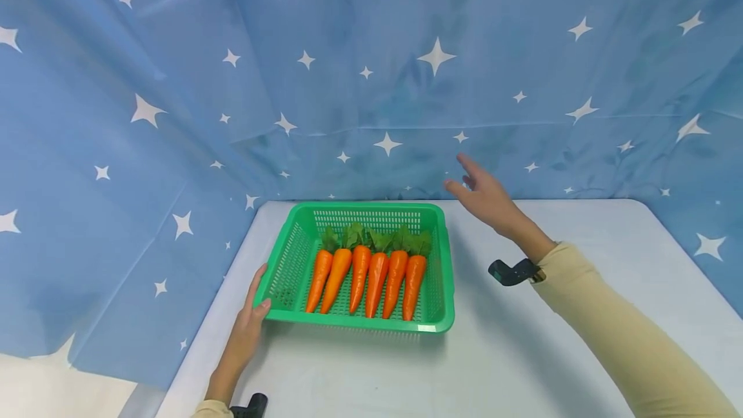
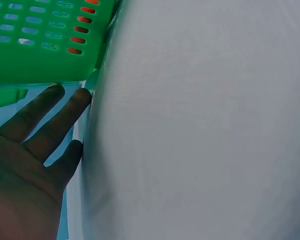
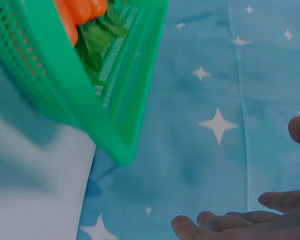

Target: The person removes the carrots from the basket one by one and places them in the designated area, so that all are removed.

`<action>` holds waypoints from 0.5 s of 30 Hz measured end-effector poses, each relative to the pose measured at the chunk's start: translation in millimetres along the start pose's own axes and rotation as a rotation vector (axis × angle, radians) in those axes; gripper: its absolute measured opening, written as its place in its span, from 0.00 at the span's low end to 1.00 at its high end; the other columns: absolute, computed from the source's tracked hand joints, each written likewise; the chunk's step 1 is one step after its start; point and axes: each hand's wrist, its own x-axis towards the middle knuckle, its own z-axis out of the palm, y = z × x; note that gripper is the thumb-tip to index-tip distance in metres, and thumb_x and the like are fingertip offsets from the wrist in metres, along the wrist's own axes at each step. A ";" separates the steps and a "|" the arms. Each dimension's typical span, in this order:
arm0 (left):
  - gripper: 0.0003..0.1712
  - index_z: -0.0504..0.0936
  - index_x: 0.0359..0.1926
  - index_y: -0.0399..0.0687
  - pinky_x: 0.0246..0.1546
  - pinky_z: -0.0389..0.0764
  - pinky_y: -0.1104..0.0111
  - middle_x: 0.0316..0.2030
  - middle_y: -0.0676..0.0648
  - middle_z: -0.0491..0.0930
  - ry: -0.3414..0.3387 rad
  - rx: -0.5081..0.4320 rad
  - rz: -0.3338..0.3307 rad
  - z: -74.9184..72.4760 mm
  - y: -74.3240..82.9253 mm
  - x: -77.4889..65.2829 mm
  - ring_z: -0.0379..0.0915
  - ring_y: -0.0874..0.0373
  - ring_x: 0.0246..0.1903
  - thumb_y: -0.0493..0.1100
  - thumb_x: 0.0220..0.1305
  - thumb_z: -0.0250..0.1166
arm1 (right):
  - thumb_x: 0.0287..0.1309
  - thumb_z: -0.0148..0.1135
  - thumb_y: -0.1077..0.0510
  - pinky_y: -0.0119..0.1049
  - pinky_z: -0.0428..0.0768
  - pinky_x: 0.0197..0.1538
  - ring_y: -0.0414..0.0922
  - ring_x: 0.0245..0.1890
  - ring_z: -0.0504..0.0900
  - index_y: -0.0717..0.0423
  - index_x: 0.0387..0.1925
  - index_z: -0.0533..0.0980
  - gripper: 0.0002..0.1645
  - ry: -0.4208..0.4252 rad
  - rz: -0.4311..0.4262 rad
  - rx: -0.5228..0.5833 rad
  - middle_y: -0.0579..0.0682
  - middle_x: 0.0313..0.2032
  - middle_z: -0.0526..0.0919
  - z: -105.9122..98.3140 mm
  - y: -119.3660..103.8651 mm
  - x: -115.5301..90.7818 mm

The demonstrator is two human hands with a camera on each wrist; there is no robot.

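Observation:
A green perforated plastic basket (image 1: 377,318) stands on the white table, its left side toward my left hand. Several orange carrots (image 1: 360,279) with green leafy tops lie in it side by side, tips toward me. My left hand (image 1: 251,324) is at the basket's front left corner, thumb near the rim and fingers along the outer side. In the left wrist view its visible fingers (image 2: 57,120) are straight and spread, close against the basket wall. Beyond the basket's back right corner, my right hand (image 1: 487,199) hovers with extended fingers, holding nothing and apart from the basket.
The white tabletop (image 1: 580,263) extends to the right of the basket and in front of it. Behind and at the left hangs a blue cloth (image 1: 371,95) with white stars. Each wrist carries a black device, such as the right wrist camera (image 1: 512,272).

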 end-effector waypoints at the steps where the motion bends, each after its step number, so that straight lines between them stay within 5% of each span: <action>1: 0.39 0.46 0.88 0.59 0.68 0.47 0.24 0.85 0.38 0.46 -0.001 -0.004 0.001 0.0 -0.1 -0.1 0.41 0.29 0.80 0.50 0.82 0.45 | 0.81 0.55 0.44 0.65 0.60 0.75 0.63 0.82 0.52 0.54 0.88 0.42 0.49 -0.004 -0.003 0.024 0.56 0.86 0.44 1.9 -1.5 -1.1; 15: 0.39 0.46 0.88 0.57 0.71 0.44 0.27 0.85 0.40 0.43 -0.001 -0.039 0.009 1.0 1.0 0.2 0.38 0.32 0.81 0.49 0.82 0.45 | 0.81 0.53 0.55 0.66 0.62 0.73 0.65 0.82 0.49 0.59 0.87 0.45 0.45 -0.118 0.117 0.304 0.66 0.84 0.46 46.1 -18.1 -9.1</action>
